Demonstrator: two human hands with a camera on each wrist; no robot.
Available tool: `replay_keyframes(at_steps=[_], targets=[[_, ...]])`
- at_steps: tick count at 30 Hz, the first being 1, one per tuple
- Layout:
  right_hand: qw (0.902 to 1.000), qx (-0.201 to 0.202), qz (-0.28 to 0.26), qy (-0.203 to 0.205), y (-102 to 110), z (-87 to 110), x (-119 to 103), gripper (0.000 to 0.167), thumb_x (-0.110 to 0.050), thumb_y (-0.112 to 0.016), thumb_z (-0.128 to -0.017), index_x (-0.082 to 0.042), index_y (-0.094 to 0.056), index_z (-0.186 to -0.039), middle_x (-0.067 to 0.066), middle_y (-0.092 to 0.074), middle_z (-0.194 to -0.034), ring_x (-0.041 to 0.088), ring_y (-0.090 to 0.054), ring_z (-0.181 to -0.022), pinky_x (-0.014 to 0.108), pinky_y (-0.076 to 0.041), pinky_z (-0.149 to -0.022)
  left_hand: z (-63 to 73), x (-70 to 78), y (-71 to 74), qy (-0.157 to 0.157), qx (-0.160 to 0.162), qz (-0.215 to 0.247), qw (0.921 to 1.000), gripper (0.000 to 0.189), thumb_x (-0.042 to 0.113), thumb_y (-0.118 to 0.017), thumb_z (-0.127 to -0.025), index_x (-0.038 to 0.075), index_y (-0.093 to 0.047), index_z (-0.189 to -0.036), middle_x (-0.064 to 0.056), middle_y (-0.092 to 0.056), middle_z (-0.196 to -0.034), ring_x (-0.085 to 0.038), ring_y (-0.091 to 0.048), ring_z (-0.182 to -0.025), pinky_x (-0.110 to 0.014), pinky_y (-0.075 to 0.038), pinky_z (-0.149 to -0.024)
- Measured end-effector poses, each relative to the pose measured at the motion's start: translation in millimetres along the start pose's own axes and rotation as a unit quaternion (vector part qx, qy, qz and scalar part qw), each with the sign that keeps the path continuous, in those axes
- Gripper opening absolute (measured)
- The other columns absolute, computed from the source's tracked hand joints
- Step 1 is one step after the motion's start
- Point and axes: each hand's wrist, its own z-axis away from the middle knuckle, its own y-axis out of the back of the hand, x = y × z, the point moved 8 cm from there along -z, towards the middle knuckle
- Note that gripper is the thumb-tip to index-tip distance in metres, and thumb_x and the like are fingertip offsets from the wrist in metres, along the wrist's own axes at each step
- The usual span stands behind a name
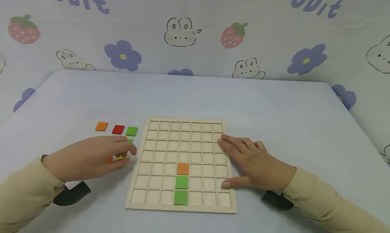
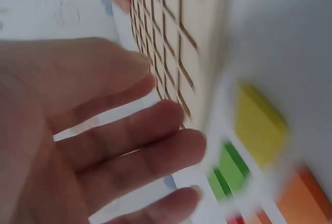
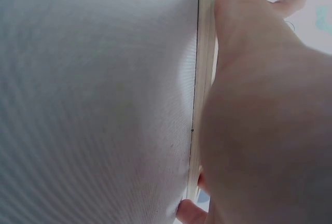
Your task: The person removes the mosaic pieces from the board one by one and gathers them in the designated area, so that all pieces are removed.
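A pale wooden grid board [image 1: 205, 158] lies flat in the middle of the table. One column of it holds an orange square tile [image 1: 182, 169] and, nearer the front, a green tile [image 1: 181, 182] and another green tile [image 1: 180, 197]. My left hand [image 1: 91, 156] hovers left of the board, fingers loosely bent and holding nothing; it partly covers some loose tiles. The left wrist view shows a yellow tile [image 2: 257, 125] and an orange tile [image 2: 305, 198] beyond the fingertips. My right hand [image 1: 256, 163] rests on the board's right edge, its fingers and thumb spread over the border.
Behind the left hand lie a loose orange tile [image 1: 101, 126], a red tile [image 1: 118, 129] and a green tile [image 1: 132, 131]. A white cloth [image 1: 274, 104] covers the table. At the back hangs a printed curtain [image 1: 207, 57] with rabbits, strawberries and flowers.
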Motion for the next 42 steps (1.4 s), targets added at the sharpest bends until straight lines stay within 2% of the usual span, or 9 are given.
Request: replay_keyframes(at_steps=[3,7,10,14,18,22,28,36,42], targets=[[1.0000,-0.005,-0.002,-0.005,-2,-1.5,1,0.105,-0.082,-0.043,-0.076,-0.017,-0.015,-0.154,0.002,-0.017,-0.158,0.025,-0.030,-0.136,0.046,-0.032,-0.090,-14.7,22.5,2.7,-0.053,0.014,0.007,0.9985,0.017,0.019,-0.065,-0.090,0.024,-0.062,-0.106,0.016,-0.057,-0.096,0.001,-0.050,-0.074,-0.019,-0.047,-0.065],[0.9999,-0.005,-0.009,-0.004,-3,-3.4,0,0.105,-0.082,-0.043,-0.076,-0.018,-0.016,-0.154,0.001,-0.018,-0.158,0.024,-0.030,-0.135,0.045,-0.031,-0.090,-31.8,47.9,8.9,-0.131,0.054,0.003,0.9899,0.017,0.016,-0.065,-0.090,0.018,-0.061,-0.107,0.011,-0.057,-0.092,-0.003,-0.050,-0.071,-0.019,-0.046,-0.064],[0.9998,-0.005,-0.017,0.004,-4,-5.8,-4,0.104,-0.081,-0.044,-0.077,-0.017,-0.017,-0.154,0.003,-0.019,-0.158,0.025,-0.030,-0.135,0.045,-0.032,-0.088,-41.6,59.5,7.1,-0.158,0.063,0.000,0.9855,0.016,0.016,-0.065,-0.090,0.016,-0.062,-0.106,0.007,-0.059,-0.094,-0.005,-0.052,-0.072,-0.021,-0.047,-0.066],[0.9997,-0.015,-0.019,0.005,-7,-7.6,-8,0.104,-0.081,-0.043,-0.077,-0.017,-0.017,-0.153,0.003,-0.019,-0.158,0.026,-0.030,-0.136,0.046,-0.032,-0.088,-53.5,70.2,-7.0,-0.171,0.037,0.007,0.9846,0.016,0.017,-0.067,-0.089,0.015,-0.063,-0.105,0.005,-0.061,-0.097,-0.006,-0.053,-0.075,-0.023,-0.050,-0.071],[0.9996,-0.021,-0.016,0.000,-7,-7.8,-7,0.104,-0.082,-0.042,-0.077,-0.017,-0.016,-0.154,0.003,-0.018,-0.158,0.026,-0.030,-0.136,0.046,-0.033,-0.089,-63.9,79.4,-23.8,-0.177,0.007,0.005,0.9842,0.014,0.021,-0.066,-0.091,0.016,-0.063,-0.104,0.006,-0.060,-0.092,-0.006,-0.052,-0.073,-0.021,-0.049,-0.072],[0.9996,-0.021,-0.019,-0.001,-8,-7.5,-6,0.104,-0.082,-0.042,-0.077,-0.018,-0.015,-0.154,0.001,-0.017,-0.158,0.025,-0.030,-0.136,0.046,-0.032,-0.090,-70.0,85.6,-32.8,-0.180,-0.004,-0.012,0.9836,0.012,0.023,-0.065,-0.092,0.019,-0.064,-0.103,0.008,-0.057,-0.086,-0.005,-0.049,-0.072,-0.019,-0.047,-0.070],[0.9998,-0.016,-0.008,-0.010,-6,-3.7,-3,0.105,-0.083,-0.043,-0.076,-0.018,-0.016,-0.154,0.001,-0.018,-0.158,0.025,-0.030,-0.135,0.046,-0.032,-0.090,-72.5,92.2,-31.8,-0.204,0.015,-0.026,0.9785,0.009,0.020,-0.067,-0.090,0.021,-0.062,-0.097,0.009,-0.052,-0.079,-0.005,-0.047,-0.067,-0.017,-0.043,-0.065],[1.0000,-0.002,0.001,-0.004,-1,-0.9,-3,0.104,-0.082,-0.042,-0.077,-0.016,-0.018,-0.153,0.003,-0.020,-0.158,0.026,-0.032,-0.134,0.045,-0.033,-0.088,-70.6,100.9,-29.9,-0.258,0.054,-0.074,0.9618,0.007,0.018,-0.066,-0.089,0.021,-0.063,-0.094,0.007,-0.047,-0.073,-0.006,-0.040,-0.062,-0.015,-0.036,-0.058],[1.0000,-0.003,0.004,-0.005,1,-0.9,-3,0.104,-0.082,-0.040,-0.077,-0.016,-0.017,-0.154,0.003,-0.019,-0.158,0.027,-0.032,-0.134,0.045,-0.033,-0.088,-71.6,97.9,-30.1,-0.247,0.041,-0.066,0.9659,0.007,0.019,-0.065,-0.090,0.021,-0.063,-0.096,0.008,-0.050,-0.076,-0.006,-0.043,-0.064,-0.016,-0.039,-0.059]])
